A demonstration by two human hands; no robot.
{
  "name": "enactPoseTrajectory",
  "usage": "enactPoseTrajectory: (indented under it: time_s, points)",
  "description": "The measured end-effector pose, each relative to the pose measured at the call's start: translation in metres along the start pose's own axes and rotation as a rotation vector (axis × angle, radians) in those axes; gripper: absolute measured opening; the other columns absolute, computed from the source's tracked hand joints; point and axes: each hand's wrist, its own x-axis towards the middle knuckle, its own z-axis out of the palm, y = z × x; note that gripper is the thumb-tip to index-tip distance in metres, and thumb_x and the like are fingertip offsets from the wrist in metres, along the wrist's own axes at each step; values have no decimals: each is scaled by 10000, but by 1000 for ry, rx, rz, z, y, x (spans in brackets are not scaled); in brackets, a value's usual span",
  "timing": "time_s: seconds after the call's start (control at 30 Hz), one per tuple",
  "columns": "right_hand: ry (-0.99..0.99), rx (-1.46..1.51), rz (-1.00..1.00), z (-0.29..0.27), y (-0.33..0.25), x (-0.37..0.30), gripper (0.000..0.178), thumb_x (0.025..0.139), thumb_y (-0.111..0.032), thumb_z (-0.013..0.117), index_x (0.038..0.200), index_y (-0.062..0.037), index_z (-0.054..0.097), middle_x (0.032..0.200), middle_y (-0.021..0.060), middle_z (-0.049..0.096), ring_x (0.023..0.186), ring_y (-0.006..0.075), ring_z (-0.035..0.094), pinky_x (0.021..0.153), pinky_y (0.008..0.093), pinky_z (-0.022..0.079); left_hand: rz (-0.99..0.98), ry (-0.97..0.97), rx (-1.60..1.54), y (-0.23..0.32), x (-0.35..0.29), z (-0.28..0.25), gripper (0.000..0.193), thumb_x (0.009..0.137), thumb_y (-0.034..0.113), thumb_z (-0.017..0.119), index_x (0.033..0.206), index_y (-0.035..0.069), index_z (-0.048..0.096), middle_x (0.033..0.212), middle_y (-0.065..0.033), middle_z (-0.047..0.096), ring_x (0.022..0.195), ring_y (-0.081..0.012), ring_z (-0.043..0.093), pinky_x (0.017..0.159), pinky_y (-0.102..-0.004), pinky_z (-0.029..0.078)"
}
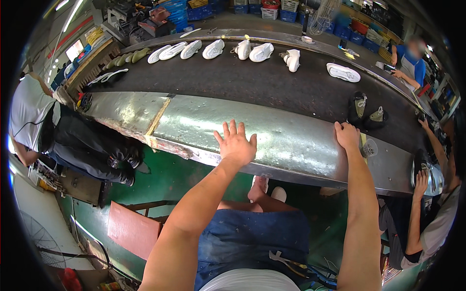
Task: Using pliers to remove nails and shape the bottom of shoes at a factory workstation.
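My left hand point(238, 146) lies flat on the metal ledge point(291, 131), fingers spread and nothing in it. Farther right, my right hand point(347, 136) is closed over the ledge's far edge, its fingertips hidden. Just beyond it, a dark shoe point(357, 107) and a second dark olive shoe point(376, 118) stand on the black conveyor belt point(218, 85). A small clear plastic cup point(370, 148) is beside my right hand. Across my lap, on a blue apron point(252, 233), lies a pair of pliers point(287, 262).
Several white shoes point(213, 49) line the belt's far side, with olive ones point(131, 56) at the left. A person point(58, 111) stands at left; another works on a shoe point(427, 172) at right; a third point(410, 63) is across. A reddish-brown board point(133, 229) is lower left.
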Motion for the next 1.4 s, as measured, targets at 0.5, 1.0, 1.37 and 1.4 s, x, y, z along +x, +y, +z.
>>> enactPoseTrajectory:
  time_s: [0.5, 1.0, 1.37, 1.4]
  points:
    - [32, 15, -17, 4, 3, 1, 554, 977, -482, 441, 1051, -13, 727, 1128, 206, 695, 1143, 373, 608, 1096, 542, 336, 11, -9, -31, -1, -1, -1, 698, 978, 456, 462, 1510, 19, 348, 1604, -220, 256, 1515, -405, 142, 1202, -624, 63]
    - [104, 21, -42, 12, 15, 6, 516, 973, -476, 469, 1031, -36, 731, 1052, 201, 712, 1059, 383, 639, 1005, 502, 396, 5, -8, -45, 1, -2, -5, 687, 990, 482, 421, 1517, 46, 353, 1614, -195, 248, 1520, -387, 140, 1202, -622, 65]
    - [123, 8, -71, 19, 29, 6, 535, 971, -493, 455, 1018, -30, 719, 1040, 215, 707, 1026, 406, 643, 975, 511, 412, 24, -42, -81, 3, -3, 0, 690, 985, 476, 433, 1506, 29, 367, 1608, -199, 260, 1517, -391, 143, 1201, -621, 78]
    - [149, -8, -84, 21, 31, 9, 550, 972, -506, 442, 1013, -30, 714, 1043, 219, 704, 1028, 415, 641, 977, 519, 413, 19, -9, -56, 4, -1, -1, 689, 984, 477, 437, 1504, 31, 371, 1606, -195, 266, 1516, -392, 150, 1200, -621, 84]
